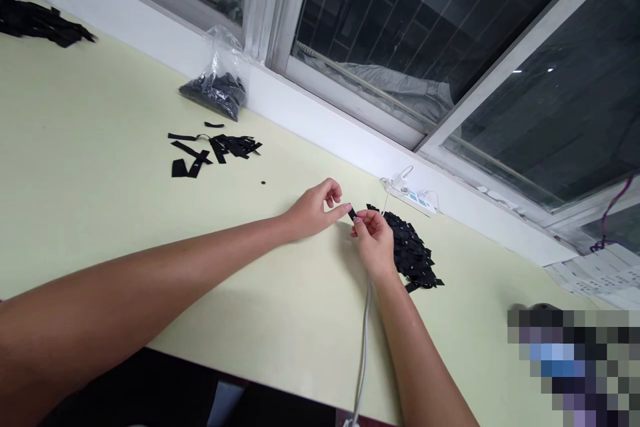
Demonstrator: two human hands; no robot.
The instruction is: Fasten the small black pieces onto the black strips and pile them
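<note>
Fingers (369,216) and thumb of our right hand (377,244) pinch a small, flat, cloth-like black strip (353,213), held tilted just above the pale yellow-green tabletop (300,307), between our two hands. On our left hand (311,211) the thumb reaches out to the strip's upper end, while the other fingers curl loosely, apart from the thumb; we cannot tell whether that thumb actually touches the strip. Just beside our right wrist lies a dense heap of short black strips (414,250), and a slim white cable (365,340) passes beneath our right hand. Beyond the heap, near the wall, sits a white power strip (418,199). Farther off, past our left hand, we see scattered loose black strips (235,146) and a clear plastic bag (221,50) holding black pieces.
</note>
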